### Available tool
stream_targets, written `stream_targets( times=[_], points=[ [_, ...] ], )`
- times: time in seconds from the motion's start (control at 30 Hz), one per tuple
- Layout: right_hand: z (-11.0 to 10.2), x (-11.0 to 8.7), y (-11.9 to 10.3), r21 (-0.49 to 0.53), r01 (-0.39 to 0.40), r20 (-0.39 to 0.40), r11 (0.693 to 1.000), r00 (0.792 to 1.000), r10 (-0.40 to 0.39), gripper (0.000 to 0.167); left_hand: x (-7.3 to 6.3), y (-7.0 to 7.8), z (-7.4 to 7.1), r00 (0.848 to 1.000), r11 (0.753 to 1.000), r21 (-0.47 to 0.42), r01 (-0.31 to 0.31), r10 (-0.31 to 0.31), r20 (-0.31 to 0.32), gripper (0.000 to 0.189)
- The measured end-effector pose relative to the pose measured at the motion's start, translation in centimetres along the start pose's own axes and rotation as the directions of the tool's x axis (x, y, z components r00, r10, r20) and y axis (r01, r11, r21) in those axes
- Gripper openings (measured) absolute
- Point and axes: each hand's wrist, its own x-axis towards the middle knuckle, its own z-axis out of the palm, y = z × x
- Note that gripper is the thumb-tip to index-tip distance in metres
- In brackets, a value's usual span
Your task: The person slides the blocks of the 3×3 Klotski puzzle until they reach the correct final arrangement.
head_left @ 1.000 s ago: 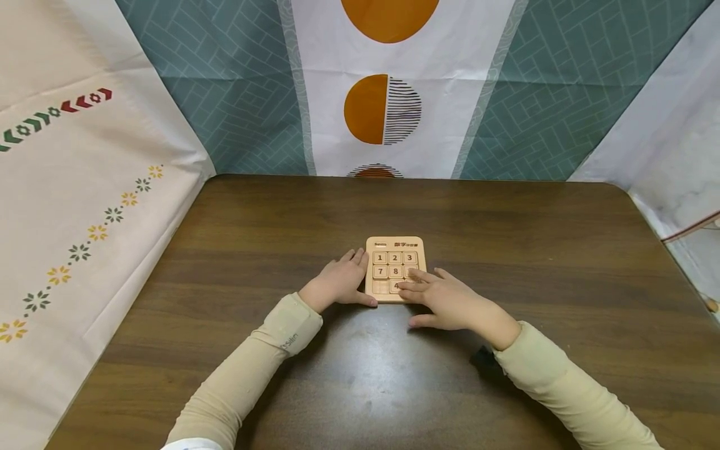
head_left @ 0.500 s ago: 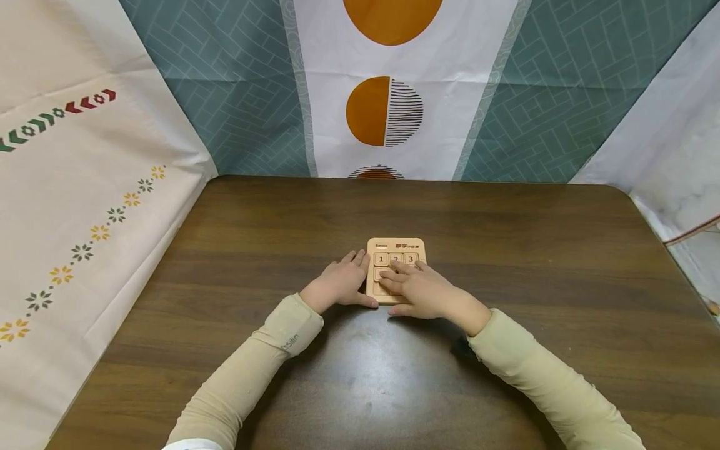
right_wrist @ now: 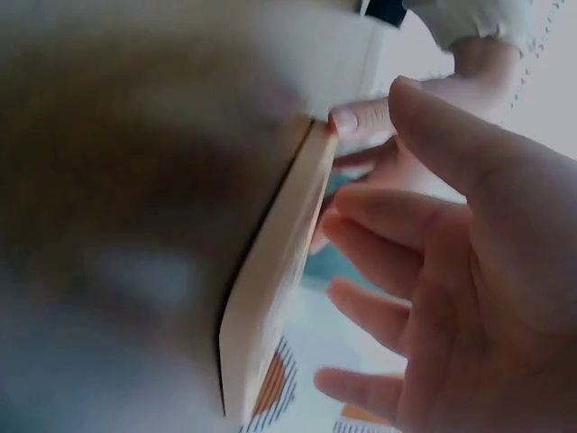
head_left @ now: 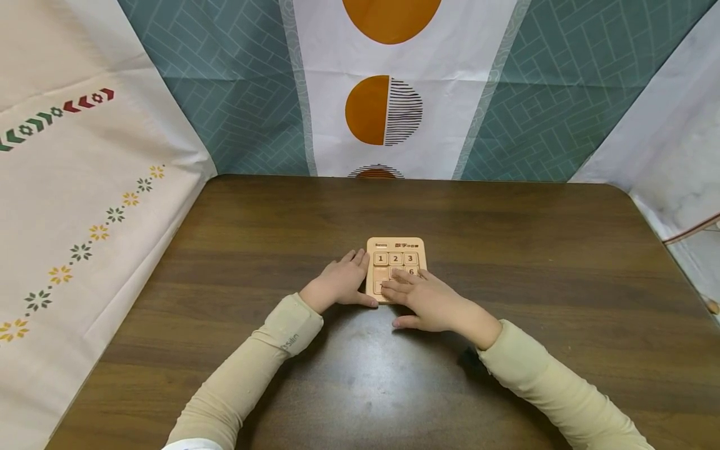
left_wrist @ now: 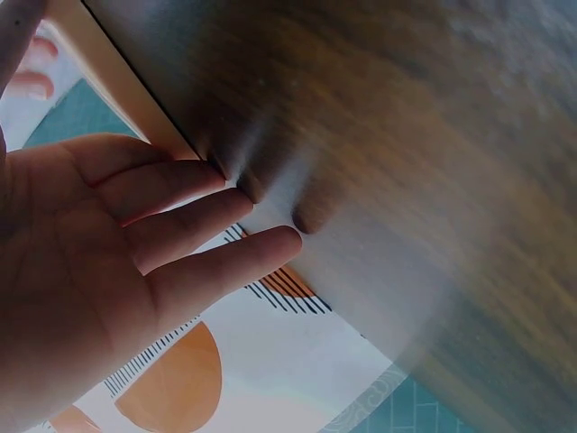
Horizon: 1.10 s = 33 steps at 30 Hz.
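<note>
A small wooden number slide puzzle (head_left: 388, 245) lies flat on the brown table (head_left: 270, 225). Tiles 1, 2 and 3 fill its top row, a 6 tile (head_left: 411, 271) shows in the middle row, and the slot (head_left: 380, 274) at middle left is bare. My left hand (head_left: 339, 282) rests against the puzzle's left edge, fingers straight, thumb at the near corner. Over the lower tiles, my right hand (head_left: 433, 302) spreads loosely extended fingers, its fingertips at the middle and bottom-left tiles. It hides most of the bottom row. The right wrist view shows those fingers over the puzzle's side (right_wrist: 270, 280).
Behind the table hangs a patterned green and white cloth (head_left: 320, 50) with orange circles. A cream cloth (head_left: 50, 212) with small flower prints covers the left side. Pale fabric (head_left: 675, 137) hangs on the right.
My right hand has shifted left across the puzzle, then back slightly toward the right. The 7 tile has gone down to the bottom-left slot, baring middle left. My left hand stays put.
</note>
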Motion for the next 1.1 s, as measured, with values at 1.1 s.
stream_targets(
  times=[1.1],
  points=[
    [-0.7, -1.0, 0.7, -0.035, -0.054, -0.019, 0.998, 0.998, 0.054, 0.055, 0.3, 0.0, 0.2, 1.000, 1.000, 0.015, 0.010, -0.010, 0.004, 0.104]
  ],
)
